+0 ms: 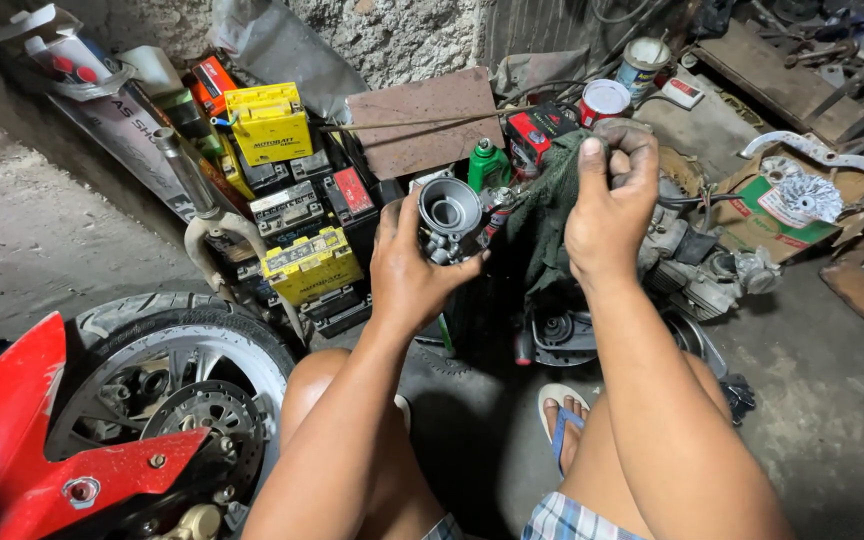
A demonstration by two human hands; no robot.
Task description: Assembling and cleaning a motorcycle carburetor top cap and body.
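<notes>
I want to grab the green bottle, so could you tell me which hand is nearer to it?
Left. The left hand is just below-left of the bottle; the right hand is farther right.

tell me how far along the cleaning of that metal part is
Done: the grey carburetor-like part is off any machine, held free in the left hand, and its round bore looks fairly clean. In hand: the right hand pinches a dark green rag beside the part. Left: the small fittings at its lower side look grimy; the far side is hidden.
</notes>
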